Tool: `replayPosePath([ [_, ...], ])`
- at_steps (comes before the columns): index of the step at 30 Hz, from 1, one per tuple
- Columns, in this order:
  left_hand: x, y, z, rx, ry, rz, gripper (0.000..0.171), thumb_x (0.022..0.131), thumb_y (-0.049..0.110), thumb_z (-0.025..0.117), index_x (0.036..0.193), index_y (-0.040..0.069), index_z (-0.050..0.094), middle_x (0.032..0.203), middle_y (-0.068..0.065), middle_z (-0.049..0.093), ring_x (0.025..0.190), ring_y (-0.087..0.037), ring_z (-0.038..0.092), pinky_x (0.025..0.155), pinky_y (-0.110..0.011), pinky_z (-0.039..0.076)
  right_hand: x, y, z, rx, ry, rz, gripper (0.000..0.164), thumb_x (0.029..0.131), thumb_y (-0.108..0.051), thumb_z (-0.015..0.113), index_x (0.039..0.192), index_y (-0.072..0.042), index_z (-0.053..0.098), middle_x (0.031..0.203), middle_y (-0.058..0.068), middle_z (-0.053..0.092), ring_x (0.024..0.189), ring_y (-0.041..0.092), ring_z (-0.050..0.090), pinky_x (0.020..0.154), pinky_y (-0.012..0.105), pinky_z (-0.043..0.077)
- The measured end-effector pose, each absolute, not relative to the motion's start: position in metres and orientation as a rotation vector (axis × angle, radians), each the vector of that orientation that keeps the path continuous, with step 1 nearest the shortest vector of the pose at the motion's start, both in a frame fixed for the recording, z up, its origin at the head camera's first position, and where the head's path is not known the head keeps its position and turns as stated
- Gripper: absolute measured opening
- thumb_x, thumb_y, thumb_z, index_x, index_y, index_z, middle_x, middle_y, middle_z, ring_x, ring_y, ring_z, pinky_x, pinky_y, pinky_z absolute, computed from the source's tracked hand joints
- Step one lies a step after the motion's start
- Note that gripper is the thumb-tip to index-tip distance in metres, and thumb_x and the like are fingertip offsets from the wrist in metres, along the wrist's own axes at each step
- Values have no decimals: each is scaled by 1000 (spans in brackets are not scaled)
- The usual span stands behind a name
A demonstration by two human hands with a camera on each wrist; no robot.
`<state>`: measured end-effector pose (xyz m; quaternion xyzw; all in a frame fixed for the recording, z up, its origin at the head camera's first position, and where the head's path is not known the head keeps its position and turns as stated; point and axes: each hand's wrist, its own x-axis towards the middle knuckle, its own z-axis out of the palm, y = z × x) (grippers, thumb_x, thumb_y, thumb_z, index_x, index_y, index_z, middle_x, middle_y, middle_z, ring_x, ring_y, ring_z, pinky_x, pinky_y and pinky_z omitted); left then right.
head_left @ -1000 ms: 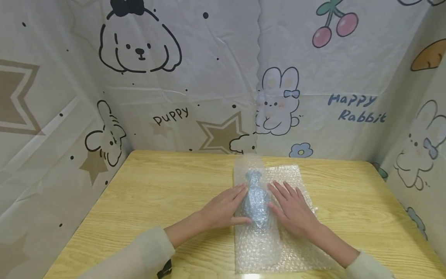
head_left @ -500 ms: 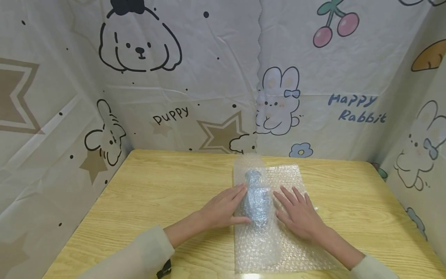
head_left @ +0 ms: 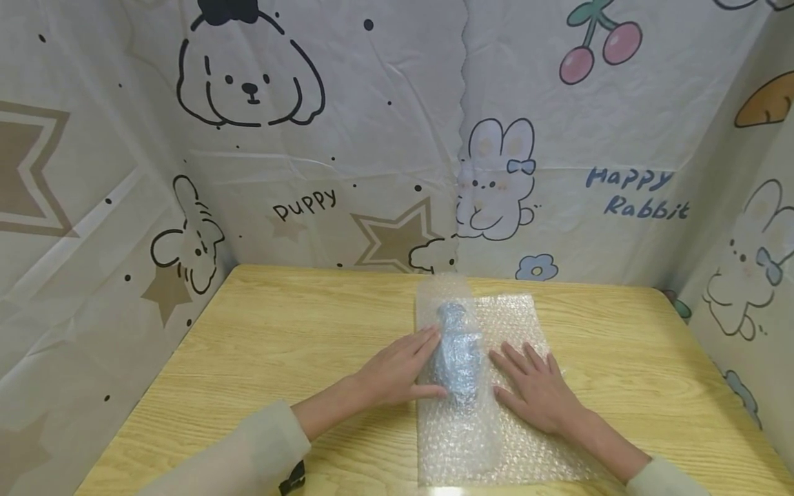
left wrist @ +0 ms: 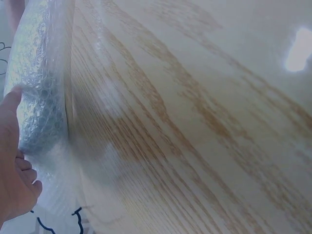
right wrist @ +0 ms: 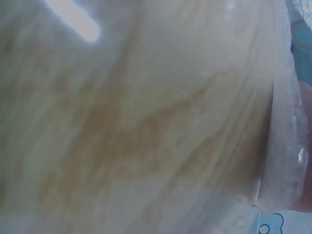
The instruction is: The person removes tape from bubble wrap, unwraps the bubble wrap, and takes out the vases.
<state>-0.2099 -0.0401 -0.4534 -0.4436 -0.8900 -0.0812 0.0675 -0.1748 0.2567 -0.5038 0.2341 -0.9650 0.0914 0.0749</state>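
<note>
On the table (head_left: 298,331), bubble wrap (head_left: 462,444) covers an object (head_left: 460,365).

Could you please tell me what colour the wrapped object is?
The wrapped object looks pale blue through the bubble wrap; the head view shows it best.

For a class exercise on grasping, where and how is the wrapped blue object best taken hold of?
Probably the wider body of the blue object, through the bubble wrap, from both sides: it lies lengthwise, narrower neck pointing away from the person, one long side toward the left hand, the other toward the right hand.
</note>
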Motion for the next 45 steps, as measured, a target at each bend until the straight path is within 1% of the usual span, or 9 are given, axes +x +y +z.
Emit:
replayPosePath([
  [6,-210,-40,-452,-1333,-2708,-242,94,84,68,39,143,-3,21,148,-19,21,135,-29,21,109,-35,16,-175,258,-509,693,-2900,294,60,92,-53,41,143,-22,34,148,9,27,132,43,18,96,71,14],
  [15,-211,-37,-451,-1290,-2752,-337,80,93,60,23,143,-3,24,147,-19,24,134,-30,24,109,-38,21,-175,259,-514,683,-2898,321,60,93,-51,42,144,-23,32,149,8,24,133,43,15,96,71,12],
  [22,-209,-32,-453,-1221,-2726,-387,74,95,54,27,142,-3,27,144,-20,29,131,-31,30,107,-39,25,-174,258,-514,688,-2882,315,60,93,-50,42,144,-21,32,149,10,26,133,43,17,96,72,12],
  [27,-207,-28,-454,-1156,-2720,-423,74,95,54,31,141,-3,26,142,-21,33,129,-29,33,106,-37,27,-174,257,-513,698,-2879,317,60,93,-49,44,144,-20,33,148,11,26,132,44,17,95,72,12],
  [34,-207,-21,-453,-1077,-2696,-413,77,93,57,30,143,-2,23,146,-19,26,133,-28,26,108,-37,22,-174,256,-513,698,-2893,293,60,93,-51,41,145,-21,31,149,10,25,132,44,17,95,72,13],
  [37,-208,-17,-450,-1064,-2663,-408,77,93,56,32,142,-2,24,146,-19,25,134,-29,25,109,-37,20,-174,256,-513,697,-2894,295,60,93,-51,41,145,-21,32,149,10,25,132,44,17,95,72,13],
  [41,-208,-9,-445,-1029,-2682,-439,79,91,59,34,142,0,26,146,-19,26,133,-31,25,108,-41,22,-174,256,-512,698,-2896,290,60,93,-51,41,145,-21,31,149,11,25,132,44,17,95,72,14],
  [45,-206,3,-440,-965,-2782,-431,86,87,66,30,145,2,21,148,-20,20,134,-32,21,109,-44,20,-174,256,-512,701,-2915,282,61,93,-51,40,145,-20,30,149,11,24,132,44,16,95,72,14],
])
